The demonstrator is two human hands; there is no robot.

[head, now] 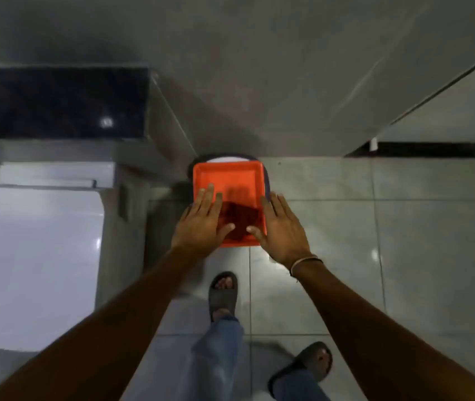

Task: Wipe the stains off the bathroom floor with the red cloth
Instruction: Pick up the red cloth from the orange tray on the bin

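**Overhead: both hands reach toward the tub with the cloth**

Directly below the camera, a square orange tub (227, 180) sits on the grey tiled floor (404, 241), close to the wall. A pale round object with a dark rim (224, 158) shows behind its far edge; what it is cannot be told.

Red cloth (242, 219): dark red, crumpled, lying inside the tub in the near half. It looks wet or submerged, though the blur makes this uncertain.

Left hand (204, 221): fingers spread and straight, palm down, over the tub's left side. Thumb points inward toward the cloth. Whether it touches the tub or the cloth cannot be told.

Right hand (281, 230): likewise spread flat, over the tub's right rim, thumb aimed inward. A thin band (305, 263) circles the wrist. Neither hand grips anything; the thumbs are near each other, not touching, with the cloth between them.

Surroundings: a white toilet (36, 264) to the left, a dark glossy panel (56, 102) above it. Two feet in dark slide sandals stand on the tiles, the forward one (223, 293) just behind the tub, the other (308, 366) further back and to the right. Blue trouser legs (216, 357) are visible.

Stains on the floor: none clearly distinguishable at this sharpness.
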